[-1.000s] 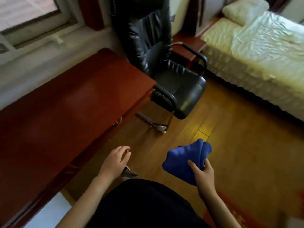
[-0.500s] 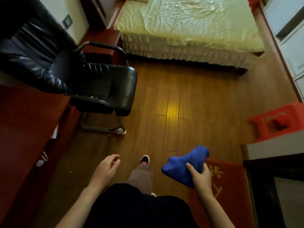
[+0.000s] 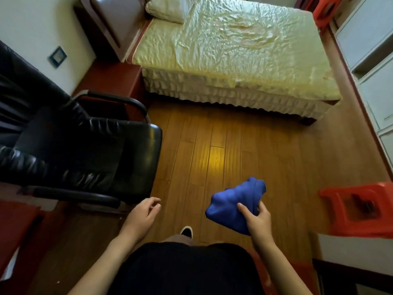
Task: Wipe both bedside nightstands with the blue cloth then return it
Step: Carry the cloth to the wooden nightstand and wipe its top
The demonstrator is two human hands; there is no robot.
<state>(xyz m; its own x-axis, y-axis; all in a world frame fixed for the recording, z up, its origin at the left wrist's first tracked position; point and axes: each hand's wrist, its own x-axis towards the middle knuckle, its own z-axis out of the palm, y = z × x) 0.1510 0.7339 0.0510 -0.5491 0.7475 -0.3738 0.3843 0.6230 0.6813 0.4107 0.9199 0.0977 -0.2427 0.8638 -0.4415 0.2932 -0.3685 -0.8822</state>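
Note:
My right hand (image 3: 258, 220) grips the bunched blue cloth (image 3: 232, 204) in front of me, over the wooden floor. To its left, my left hand (image 3: 142, 217) hangs with fingers loosely curled and holds nothing. A dark red nightstand (image 3: 112, 78) stands at the bed's left side, against the wall, partly hidden behind the chair's armrest. No second nightstand shows in this view.
A black leather armchair (image 3: 80, 150) fills the left side. The bed (image 3: 229, 52) with a cream cover lies ahead. An orange plastic stool (image 3: 359, 209) sits on a white surface at the right. White cabinets (image 3: 374, 60) line the right wall. Wooden floor (image 3: 234, 150) lies between chair and bed.
The view has swung right from the red desk toward the bed and come closer to it. Both hands keep their pose, the right one still holding the cloth.

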